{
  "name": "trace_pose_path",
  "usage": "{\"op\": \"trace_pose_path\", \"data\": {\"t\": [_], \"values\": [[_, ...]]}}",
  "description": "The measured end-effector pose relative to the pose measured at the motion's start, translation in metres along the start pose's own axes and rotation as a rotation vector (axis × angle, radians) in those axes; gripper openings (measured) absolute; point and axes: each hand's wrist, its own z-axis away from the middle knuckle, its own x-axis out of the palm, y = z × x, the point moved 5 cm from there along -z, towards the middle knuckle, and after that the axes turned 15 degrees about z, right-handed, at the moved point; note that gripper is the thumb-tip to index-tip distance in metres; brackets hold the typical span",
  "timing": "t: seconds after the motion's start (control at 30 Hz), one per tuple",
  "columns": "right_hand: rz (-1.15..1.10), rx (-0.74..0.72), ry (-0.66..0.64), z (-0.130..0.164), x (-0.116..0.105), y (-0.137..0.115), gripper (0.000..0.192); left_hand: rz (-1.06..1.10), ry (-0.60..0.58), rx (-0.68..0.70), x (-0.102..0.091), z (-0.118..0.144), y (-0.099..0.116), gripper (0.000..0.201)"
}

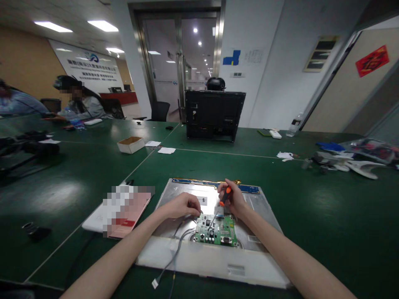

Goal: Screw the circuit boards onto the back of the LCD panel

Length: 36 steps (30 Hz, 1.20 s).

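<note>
A green circuit board point(229, 226) lies on the silvery back of a flat display panel point(264, 207), which rests on the table before me. My right hand point(234, 199) is closed round the orange and black handle of a screwdriver point(226, 196), whose thin shaft slants down over the board. At the board's upper left corner, my left hand point(188, 204) has its fingers bent and drawn together; whatever they pinch is hidden. Grey cables point(179, 245) run from the board's left side to a white plug point(155, 283) near the panel's front edge. A blue strip board point(249, 189) borders the panel's far edge.
Left of the panel lie a pink and white booklet point(137, 211) and a small dark round object point(30, 228). Farther back are an open cardboard box point(131, 146) and a black monitor point(215, 116). Plastic bags and parts point(349, 160) lie right. People sit at the far left.
</note>
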Motion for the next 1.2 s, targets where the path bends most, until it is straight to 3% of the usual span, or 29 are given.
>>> {"op": "trace_pose_path", "data": {"t": [0.13, 0.33, 0.63, 0.73, 0.83, 1.0, 1.2], "values": [[-0.015, -0.011, 0.036, 0.001, 0.000, -0.015, 0.046, -0.019, 0.003, 0.015, -0.001, 0.000, 0.001, 0.014], [0.071, -0.093, -0.028, 0.018, 0.025, -0.066, 0.025, 0.014, -0.012, 0.021, -0.001, 0.001, 0.000, 0.015], [1.005, -0.589, 0.061, 0.051, 0.088, -0.138, 0.011, -0.050, -0.021, 0.017, 0.001, 0.001, 0.003, 0.014], [1.134, -0.633, 0.084, 0.054, 0.099, -0.143, 0.011, -0.082, -0.023, 0.038, 0.002, 0.001, 0.006, 0.013], [1.253, -0.633, 0.074, 0.056, 0.104, -0.141, 0.027, -0.084, -0.047, 0.040, 0.005, 0.002, 0.007, 0.012], [1.413, -0.608, -0.070, 0.060, 0.102, -0.131, 0.031, -0.106, -0.057, 0.028, 0.005, 0.004, 0.011, 0.011], [1.425, -0.661, -0.172, 0.055, 0.100, -0.126, 0.029, -0.071, -0.054, 0.016, 0.004, 0.004, 0.008, 0.012]]}}
